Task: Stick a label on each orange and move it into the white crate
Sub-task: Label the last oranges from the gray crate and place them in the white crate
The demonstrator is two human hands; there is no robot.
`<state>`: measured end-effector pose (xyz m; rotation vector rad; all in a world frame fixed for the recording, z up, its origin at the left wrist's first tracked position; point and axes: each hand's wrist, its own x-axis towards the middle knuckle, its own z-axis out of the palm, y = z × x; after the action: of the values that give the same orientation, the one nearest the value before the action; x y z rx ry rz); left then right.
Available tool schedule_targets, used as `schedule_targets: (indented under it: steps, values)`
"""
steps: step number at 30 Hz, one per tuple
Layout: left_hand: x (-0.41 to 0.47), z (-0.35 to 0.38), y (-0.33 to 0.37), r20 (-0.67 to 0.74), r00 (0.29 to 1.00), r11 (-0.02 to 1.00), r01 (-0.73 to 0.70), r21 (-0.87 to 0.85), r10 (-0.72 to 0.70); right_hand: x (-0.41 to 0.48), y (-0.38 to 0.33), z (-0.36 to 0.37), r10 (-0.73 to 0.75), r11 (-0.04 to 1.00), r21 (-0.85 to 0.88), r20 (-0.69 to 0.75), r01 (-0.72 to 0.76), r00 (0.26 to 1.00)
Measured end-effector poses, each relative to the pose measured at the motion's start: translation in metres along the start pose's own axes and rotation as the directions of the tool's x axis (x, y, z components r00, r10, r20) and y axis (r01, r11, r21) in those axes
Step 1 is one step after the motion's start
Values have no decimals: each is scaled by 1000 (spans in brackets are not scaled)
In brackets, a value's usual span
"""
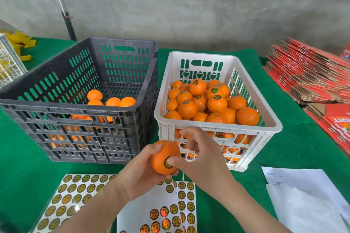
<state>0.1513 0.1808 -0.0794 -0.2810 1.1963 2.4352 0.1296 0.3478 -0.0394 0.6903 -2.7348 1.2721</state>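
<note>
Surface: table [28, 166] covered in green felt, filling the lower two thirds of the frame. Behind it, a bare grey concrete wall [189, 5]; a black pole [69, 26] leans against it at upper left.

Left hand [140, 174]: enters from the lower centre, fingers and thumb curled round one orange [160, 154], holding it above the table just in front of the crates.

Right hand [200, 159]: enters from the lower right; the thumb tip presses a round gold-and-black label [166, 163] onto the side of the held orange. The other fingers are loosely bent above it and grip nothing.

White crate [246, 127]: right of centre, directly behind the hands, piled with oranges [216, 104], several showing labels on top.

Dark grey crate [66, 111]: left of centre, standing against the white crate. A few oranges [112, 101] lie low inside it, none with a label showing.

Sticker sheets: one [75, 193] at lower left, nearly full; another [162, 212] at lower centre, partly used and partly hidden by the forearms.

White papers [303, 195]: lower right.

Flattened red cartons [312, 77]: stacked along the right edge.

Yellow scraps [20, 41] and a white wire basket [7, 62]: far left edge, contents unclear.
</note>
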Motion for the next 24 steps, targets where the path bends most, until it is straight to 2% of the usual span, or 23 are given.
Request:
schedule_targets:
  steps: [3, 7, 10, 12, 13, 15, 18, 20, 22, 24]
  values:
    - [0, 6, 8, 2, 998, 990, -58, 132, 58, 0, 1, 0, -40, 997, 67, -10, 41, 999]
    - [4, 29, 30, 96, 968, 925, -250, 287, 231, -2, -4, 4, -227, 952, 184, -112, 245, 967]
    - [14, 53, 51, 73, 933, 789, -339, 513, 353, 19, -7, -4, -249, 940, 164, -266, 299, 931]
    - [35, 59, 68, 20, 843, 597, -397, 697, 538, 46, -4, -15, -218, 942, 173, -341, 288, 915]
    - [45, 64, 78, 26, 828, 559, -400, 726, 560, 63, -2, -21, -186, 946, 187, -356, 265, 916]
    - [68, 62, 87, 84, 781, 355, -374, 857, 619, 105, 7, -29, -77, 971, 190, -336, 147, 939]
    - [94, 52, 84, 97, 809, -13, -110, 994, 580, 171, 28, -31, 74, 997, -1, -238, -76, 968]
    - [99, 47, 77, 114, 813, -95, -73, 993, 571, 203, 43, -25, 157, 976, -129, -142, -176, 977]
    - [103, 45, 76, 98, 804, -91, -55, 994, 586, 220, 53, -16, 218, 936, -276, -31, -218, 976]
    - [106, 43, 76, 98, 790, -94, -52, 994, 605, 228, 57, -5, 234, 898, -393, 51, -196, 971]
